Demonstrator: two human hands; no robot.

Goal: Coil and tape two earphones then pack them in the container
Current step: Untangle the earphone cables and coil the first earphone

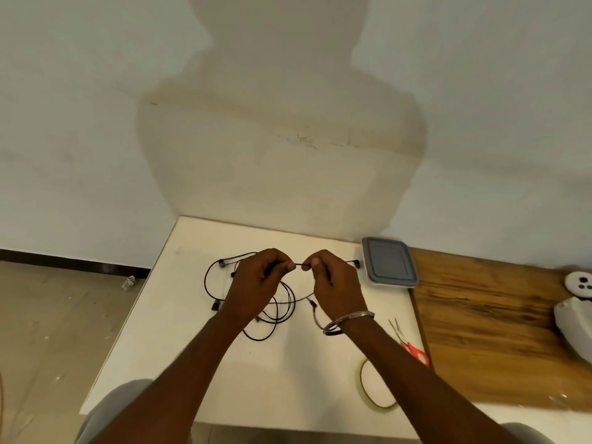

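**Forearms point(179, 363) out, both hands pinching one earphone cable point(299, 265) left of the container point(389, 262)**

Two bare forearms reached from the bottom edge over a white table point(192, 331) towards the container. It was a shallow box with its grey lid on, at the far right corner of the table.

Just left of the container, the right hand point(333, 283) pinched the earphone cable between thumb and forefinger, with its other fingers curled under. It wore a metal bracelet point(349, 320) at the wrist. Further left of the container, the left hand point(256, 283) pinched the same cable in the same way, with its remaining fingers folded in. A short stretch of black cable ran straight between the two pinches, raised above the table.

One earbud point(357, 263) lay almost against the container's left wall. The rest of the earphones point(278, 312) lay in loose black loops under and beyond the left hand, well to the container's left. I could not tell which strand belonged to which set.

Nearer the camera than the container, red-handled scissors point(413, 346) lay at the table's right edge. A tape roll point(378, 384) lay flat nearer still.

To the container's right ran a wooden top point(487, 315), with a white device point(576, 302) at its far right.
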